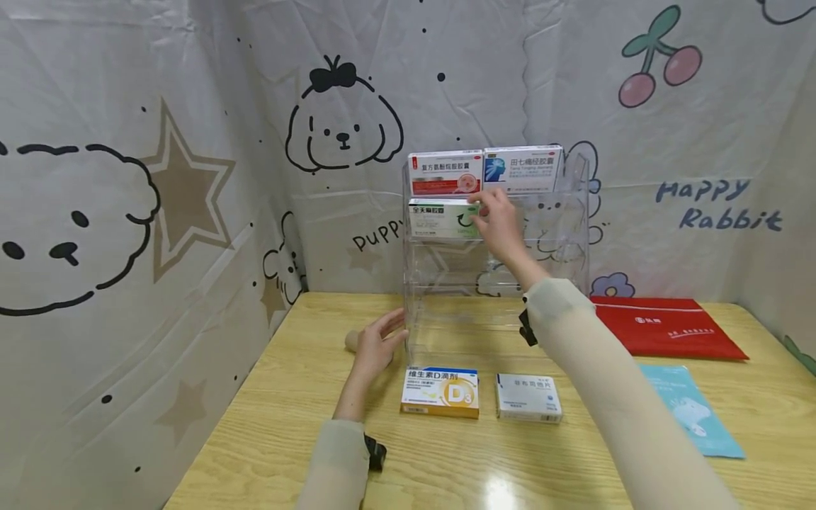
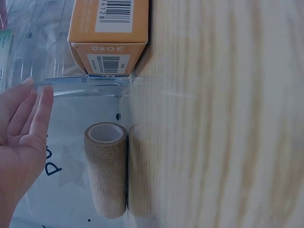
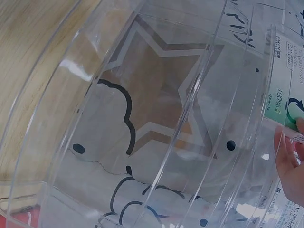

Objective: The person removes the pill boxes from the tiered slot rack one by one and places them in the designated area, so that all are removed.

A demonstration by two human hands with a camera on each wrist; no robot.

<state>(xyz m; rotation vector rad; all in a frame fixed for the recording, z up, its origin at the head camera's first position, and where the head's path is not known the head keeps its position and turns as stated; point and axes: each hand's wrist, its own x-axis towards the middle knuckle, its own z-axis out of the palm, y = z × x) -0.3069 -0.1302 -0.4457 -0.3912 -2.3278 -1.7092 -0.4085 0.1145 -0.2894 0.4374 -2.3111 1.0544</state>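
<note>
Placement of the green box (image 1: 440, 221) on the second tier of the clear rack (image 1: 459, 329) is judged to be the step in hand. The box is set at the left end of that tier, directly under the red box (image 1: 446, 175), with its printed front turned outward. Its right end is pinched between the thumb and forefinger of the right hand (image 1: 500, 223), which is raised in front of the rack. Whether the box is fully seated cannot be told, since only part of it is shown in the right wrist view.

By the left hand (image 1: 376, 347) nothing is grasped: its fingers are extended, and the rack's lower left side is touched by the fingertips, apparently as a steadying contact. The green box is thus placed well above the left hand and directly at the right hand's fingertips.

For the next move, a check that the base is settled behind the clear lip seems called for, then a gentle loosening of the pinch so that the box is not tipped forward.

Beside the red box, the blue-white box (image 1: 519, 170) is stood on the top tier. On the table (image 1: 280, 425), in front of the rack, the D3 box (image 1: 440, 393) and the white box (image 1: 528, 398) are laid apart from each other, untouched by either hand. A roll (image 2: 107, 173) is seen lying near the left hand.
</note>
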